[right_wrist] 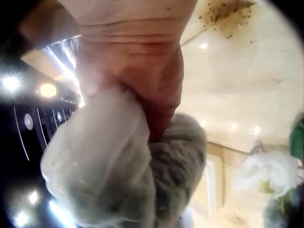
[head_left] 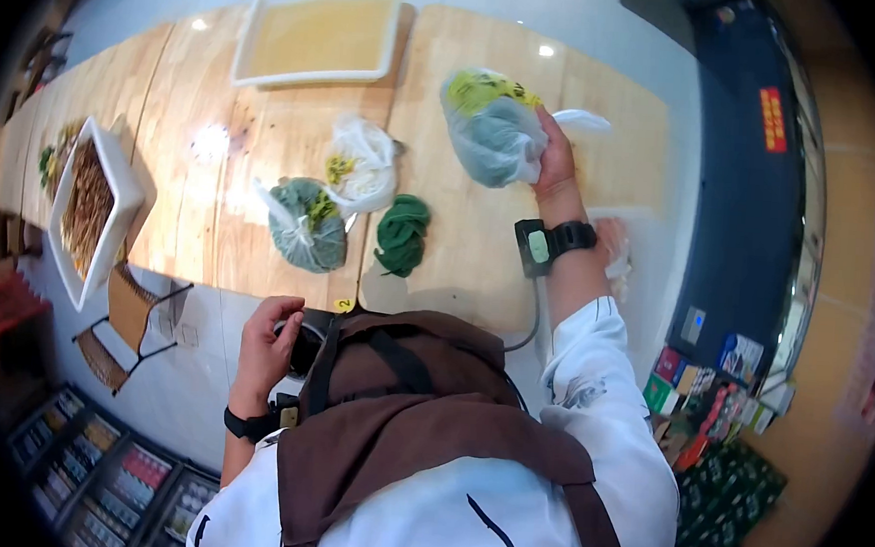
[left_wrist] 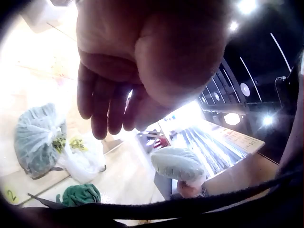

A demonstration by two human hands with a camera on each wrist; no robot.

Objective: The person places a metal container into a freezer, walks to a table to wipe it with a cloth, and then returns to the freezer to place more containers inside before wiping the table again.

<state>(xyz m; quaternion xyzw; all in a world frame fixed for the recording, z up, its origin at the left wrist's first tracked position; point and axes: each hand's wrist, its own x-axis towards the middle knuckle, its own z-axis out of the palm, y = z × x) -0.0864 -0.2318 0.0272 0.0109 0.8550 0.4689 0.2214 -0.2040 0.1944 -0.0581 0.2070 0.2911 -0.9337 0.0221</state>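
My right hand (head_left: 558, 161) grips a knotted-up translucent plastic bag (head_left: 491, 141) with dull green contents and yellow-green print, held over the table's right part. In the right wrist view the bag (right_wrist: 99, 171) bulges below the wrist. Close to the near table edge, my left hand (head_left: 268, 343) hangs with loosely bent fingers, holding nothing; its palm (left_wrist: 175, 52) fills the top of the left wrist view. Beyond it lie a second tied bag of green stuff (head_left: 307, 235), a crumpled white plastic bag (head_left: 368, 174) and a dark green cloth-like bundle (head_left: 402, 234).
A white-rimmed shallow tray (head_left: 242, 56) stands at the far side of the wooden table (head_left: 189, 158). At the left end sits a white tray (head_left: 127, 189) of brown dried pieces. A chair (head_left: 132, 315) stands by the near edge, a dark counter (head_left: 743, 192) on the right.
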